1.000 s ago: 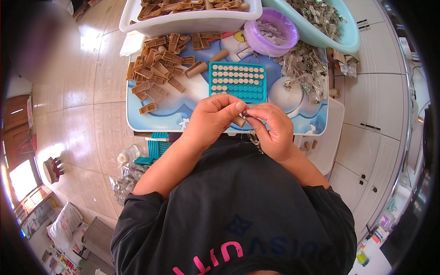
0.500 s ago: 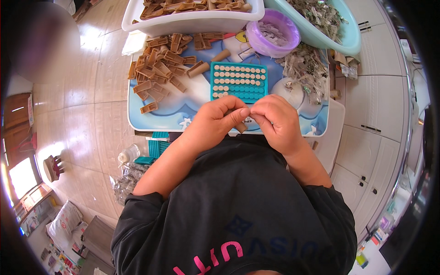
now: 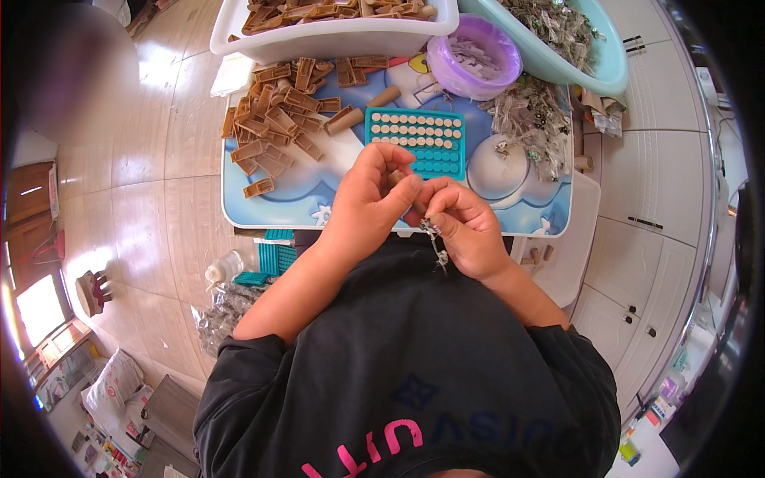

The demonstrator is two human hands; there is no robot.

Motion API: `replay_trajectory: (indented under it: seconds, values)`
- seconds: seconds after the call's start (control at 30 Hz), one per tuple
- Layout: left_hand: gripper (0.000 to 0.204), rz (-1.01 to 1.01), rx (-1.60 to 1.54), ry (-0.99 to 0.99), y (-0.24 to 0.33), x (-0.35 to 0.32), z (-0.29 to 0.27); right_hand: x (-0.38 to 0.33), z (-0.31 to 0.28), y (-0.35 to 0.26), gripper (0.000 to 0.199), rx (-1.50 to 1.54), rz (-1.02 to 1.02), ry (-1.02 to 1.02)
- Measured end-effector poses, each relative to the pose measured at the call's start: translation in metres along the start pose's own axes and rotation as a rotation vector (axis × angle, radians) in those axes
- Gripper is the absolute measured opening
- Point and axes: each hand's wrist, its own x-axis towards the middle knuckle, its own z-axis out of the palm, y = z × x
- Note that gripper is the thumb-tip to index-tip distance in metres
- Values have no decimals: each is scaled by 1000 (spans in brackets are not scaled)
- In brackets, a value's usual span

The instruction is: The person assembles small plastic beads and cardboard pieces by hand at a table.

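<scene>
Over the near edge of the table, my left hand (image 3: 370,191) is closed around a brown plastic piece (image 3: 396,180), most of it hidden by the fingers. My right hand (image 3: 470,227) touches it from the right, its thumb and fingers pinching a small silvery part with thin wires (image 3: 433,233) that dangles toward my shirt. Just beyond both hands lies a teal tray (image 3: 440,166) with rows of round beige discs (image 3: 414,119); my left hand covers its near left corner.
Hollow brown plastic pieces (image 3: 275,119) are heaped on the table's left. A white bin (image 3: 335,44), a purple lined bowl (image 3: 478,84) and a pale turquoise basin (image 3: 610,72) line the far side. Parts in clear wrapping (image 3: 530,119) lie at right, beside a white round patch (image 3: 498,171).
My right hand has come down and slightly left, and the silvery wired part now shows below its fingers. My left hand has turned, with the brown piece now mostly inside it.
</scene>
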Motion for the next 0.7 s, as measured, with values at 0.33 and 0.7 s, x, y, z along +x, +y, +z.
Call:
replay_trajectory:
  seconds: [0.33, 0.7]
  values:
    - [31, -211, -371, 54, -3, 1, -2, 5, -1, 2, 5, -447, -199, 83]
    - [29, -210, -605, -229, -14, 1, -8, 30, -4, -10, 9, -677, -421, 255]
